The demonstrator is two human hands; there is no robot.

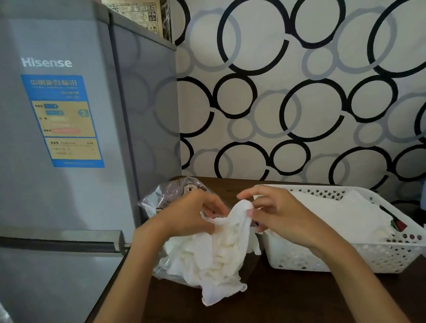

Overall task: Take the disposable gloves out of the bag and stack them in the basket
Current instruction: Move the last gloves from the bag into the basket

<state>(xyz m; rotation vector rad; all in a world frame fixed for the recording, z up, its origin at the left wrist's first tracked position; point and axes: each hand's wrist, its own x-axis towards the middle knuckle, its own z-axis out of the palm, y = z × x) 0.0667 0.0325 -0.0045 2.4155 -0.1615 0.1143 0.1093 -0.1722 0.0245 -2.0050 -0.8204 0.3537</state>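
Both hands meet at the lower centre of the frame, over a dark wooden table (284, 307). The left hand (188, 215) and the right hand (275, 212) are close together, each with fingers curled and pinching the top edge of a bunch of thin white disposable gloves (225, 253). The bunch hangs down from the fingers as a crumpled, translucent mass, and its lower end trails onto the table toward the bottom of the frame.

Behind the left hand, just left of centre, lies a clear plastic bag (183, 187) with a printed cartoon pattern on its upper part; the gloves spill from around its mouth, and whether more remain inside cannot be told.

At the lower right stands a white perforated basket (369, 258), just beside the hanging gloves. Inside it lies a flat white stack of gloves (340, 214), with a small dark and red object (399, 225) at its right end.

A grey fridge (51, 149) with a blue and yellow label fills the left side. Wallpaper with black and grey rings (302, 76) covers the upper right.
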